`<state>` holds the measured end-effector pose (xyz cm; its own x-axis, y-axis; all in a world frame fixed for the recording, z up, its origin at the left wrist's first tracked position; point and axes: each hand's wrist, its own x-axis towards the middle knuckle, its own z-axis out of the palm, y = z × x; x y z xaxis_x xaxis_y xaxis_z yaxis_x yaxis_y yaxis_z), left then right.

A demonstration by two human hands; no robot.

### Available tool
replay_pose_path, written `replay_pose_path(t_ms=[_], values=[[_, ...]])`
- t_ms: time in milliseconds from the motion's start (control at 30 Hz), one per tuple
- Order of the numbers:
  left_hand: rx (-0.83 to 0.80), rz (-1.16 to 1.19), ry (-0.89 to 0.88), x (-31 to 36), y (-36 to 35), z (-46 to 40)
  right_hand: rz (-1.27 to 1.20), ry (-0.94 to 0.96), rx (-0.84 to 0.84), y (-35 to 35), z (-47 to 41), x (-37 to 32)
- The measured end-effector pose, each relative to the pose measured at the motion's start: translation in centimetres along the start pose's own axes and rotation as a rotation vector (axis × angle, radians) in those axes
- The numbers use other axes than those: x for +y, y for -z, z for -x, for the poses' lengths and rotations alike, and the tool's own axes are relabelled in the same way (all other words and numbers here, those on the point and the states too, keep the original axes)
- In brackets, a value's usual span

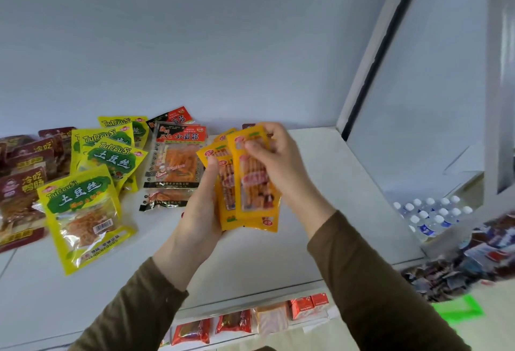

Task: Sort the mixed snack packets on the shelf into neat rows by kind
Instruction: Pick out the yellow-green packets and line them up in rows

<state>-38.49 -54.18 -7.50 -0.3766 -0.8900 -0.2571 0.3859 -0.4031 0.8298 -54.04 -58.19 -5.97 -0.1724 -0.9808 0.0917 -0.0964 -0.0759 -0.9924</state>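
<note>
Several orange snack packets [250, 183] are fanned out above the white shelf [320, 197], held between both hands. My left hand [200, 211] grips the stack from below and the left, thumb on its face. My right hand [276, 161] pinches the top of the front packet. To the left lie a row of yellow-green packets [83, 211], a small pile of clear packets with red headers [175, 166], and dark red packets [22, 183] at the far left edge.
A white upright post [370, 58] bounds the shelf on the right. A lower shelf [250, 320] holds red and orange packs. Bottled water [434, 216] and loose packets [473, 261] lie below at the right.
</note>
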Motion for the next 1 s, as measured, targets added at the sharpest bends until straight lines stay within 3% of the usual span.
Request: replay_pose_path(t_ms=[67, 167, 267, 333, 400, 467, 533, 700, 900, 1000], values=[[-0.029, -0.007, -0.007, -0.3, -0.2, -0.1, 0.071, 0.020, 0.057, -1.9, 0.9, 1.3], [0.087, -0.058, -0.036, -1.0, 0.2, 0.0, -0.062, -0.109, 0.082, -3.9, 1.9, 2.0], [0.171, -0.049, -0.050, -1.5, 1.3, 0.2, -0.255, -0.321, -0.018, -4.1, 2.5, 1.0], [0.205, -0.037, -0.068, -1.3, 2.2, 0.4, -0.249, -0.313, -0.093, -2.7, 2.3, 0.3], [0.230, -0.035, -0.096, -1.0, 3.2, 0.6, -0.040, -0.136, -0.067, -0.4, 1.6, 0.7], [0.246, -0.039, -0.138, -0.6, 3.9, 0.9, 0.306, 0.036, 0.064, 2.1, 0.7, 1.4], [0.257, -0.043, -0.164, -0.3, 4.4, 1.0, 0.612, 0.080, 0.092, 4.0, 0.2, 2.5], [0.266, -0.054, -0.167, -0.7, 4.5, 1.1, 1.006, -0.091, -0.283, 4.3, 1.1, 4.5], [0.248, -0.078, -0.149, -1.3, 4.0, 0.6, 0.740, -0.167, -0.138, 4.6, 0.4, 4.6], [0.240, -0.091, -0.132, -1.3, 3.7, 0.3, 0.536, -0.115, 0.036, 6.0, -0.1, 3.7]])
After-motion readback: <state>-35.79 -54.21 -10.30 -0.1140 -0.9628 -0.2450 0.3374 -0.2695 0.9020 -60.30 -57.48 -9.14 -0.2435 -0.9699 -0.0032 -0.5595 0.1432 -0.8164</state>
